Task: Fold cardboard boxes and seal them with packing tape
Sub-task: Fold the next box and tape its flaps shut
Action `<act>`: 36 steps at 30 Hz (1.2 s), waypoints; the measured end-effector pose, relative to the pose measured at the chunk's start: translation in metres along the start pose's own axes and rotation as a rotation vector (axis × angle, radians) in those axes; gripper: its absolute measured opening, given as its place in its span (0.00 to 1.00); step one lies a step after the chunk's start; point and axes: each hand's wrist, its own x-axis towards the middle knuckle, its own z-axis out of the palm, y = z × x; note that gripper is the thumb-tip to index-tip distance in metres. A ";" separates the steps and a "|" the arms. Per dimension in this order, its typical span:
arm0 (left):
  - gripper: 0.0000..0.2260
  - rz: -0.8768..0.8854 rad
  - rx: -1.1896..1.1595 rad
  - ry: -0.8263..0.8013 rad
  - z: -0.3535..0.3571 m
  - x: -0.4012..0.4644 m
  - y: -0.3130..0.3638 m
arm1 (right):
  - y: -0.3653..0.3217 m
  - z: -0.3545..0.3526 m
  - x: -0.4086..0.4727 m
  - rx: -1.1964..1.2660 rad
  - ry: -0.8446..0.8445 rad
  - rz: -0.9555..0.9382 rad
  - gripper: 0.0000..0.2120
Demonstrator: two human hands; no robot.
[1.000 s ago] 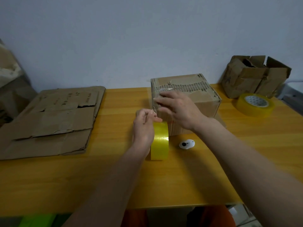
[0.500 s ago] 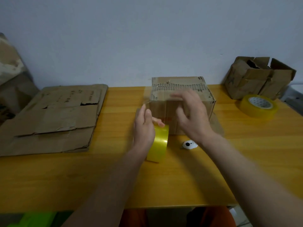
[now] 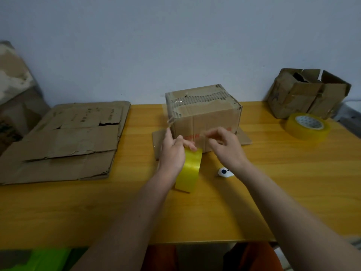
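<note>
Setting: a yellow-orange wood-grain tabletop [image 3: 293, 173] is set against a plain pale wall [image 3: 175, 45].
Box: a worn brown cardboard box [image 3: 203, 114] is stood at the middle rear of the tabletop, just beyond both hands. Its top flaps are closed, and torn patches along the top seam leave corrugation exposed. Clear tape glints at the top left edge. Loose flaps are spread flat on the tabletop at its base on both sides.
Writing: a line of red print is seen low on the box's front face, too blurred to be read. Dark handwritten marks are seen on the flattened cardboard [image 3: 64, 141], also unreadable.
Tape roll: a yellow tape roll [image 3: 190, 169] is held on edge, in front of the box and near its lower left corner.
Left hand: the left hand [image 3: 172, 151] is wrapped around the tape roll from the left, thumb laid across the top of the roll, wrist and forearm running back toward the viewer.
Right hand: the right hand [image 3: 224, 145] is raised in front of the box's front face, fingers bent with thumb and forefinger brought close together; it is motion-blurred, and whether a tape end is pinched cannot be told.
Other items: a second tape roll [image 3: 307, 126] is laid flat at the right, just before a battered open box [image 3: 306, 94]. A small white object with a dark spot [image 3: 224, 171] is lying beside the right wrist.
</note>
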 end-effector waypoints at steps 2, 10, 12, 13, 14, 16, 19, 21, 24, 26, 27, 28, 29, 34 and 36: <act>0.29 -0.074 0.000 0.014 -0.002 0.005 -0.006 | -0.002 0.004 -0.011 0.075 -0.128 0.009 0.05; 0.39 -0.127 -0.067 -0.012 -0.016 -0.004 -0.003 | -0.015 0.013 -0.024 0.339 -0.066 0.162 0.05; 0.42 -0.036 -0.053 -0.096 -0.021 -0.018 0.002 | -0.016 0.015 -0.026 0.434 -0.060 0.215 0.05; 0.44 0.018 -0.029 -0.154 -0.024 -0.027 0.004 | -0.015 0.016 -0.026 0.488 -0.059 0.252 0.05; 0.48 0.058 -0.011 -0.203 -0.027 -0.035 0.004 | -0.013 0.016 -0.027 0.540 -0.063 0.292 0.05; 0.51 0.094 0.005 -0.255 -0.032 -0.043 0.002 | -0.013 0.014 -0.029 0.659 -0.106 0.365 0.07; 0.50 0.108 -0.009 -0.226 -0.030 -0.045 -0.003 | -0.016 0.013 -0.034 0.904 -0.188 0.440 0.09; 0.49 0.117 -0.010 -0.176 -0.025 -0.047 -0.003 | -0.018 0.012 -0.035 0.935 -0.211 0.439 0.09; 0.43 0.151 0.017 -0.084 -0.020 -0.051 -0.006 | -0.020 0.010 -0.035 0.935 -0.205 0.446 0.11; 0.38 0.216 0.069 -0.010 -0.017 -0.054 -0.006 | -0.020 0.010 -0.034 0.935 -0.190 0.459 0.13; 0.35 0.280 0.117 0.042 -0.016 -0.056 -0.006 | -0.019 0.010 -0.033 0.936 -0.183 0.464 0.14; 0.31 0.372 0.197 0.114 -0.015 -0.058 -0.005 | -0.019 0.011 -0.033 0.933 -0.177 0.465 0.14; 0.26 0.483 0.313 0.199 -0.015 -0.060 -0.004 | -0.019 0.011 -0.033 0.924 -0.170 0.466 0.14; 0.15 0.625 0.624 0.318 -0.015 -0.059 -0.001 | -0.017 0.011 -0.034 0.844 -0.159 0.424 0.12; 0.15 0.544 0.620 0.283 -0.016 -0.057 0.001 | -0.015 0.011 -0.035 0.780 -0.171 0.387 0.11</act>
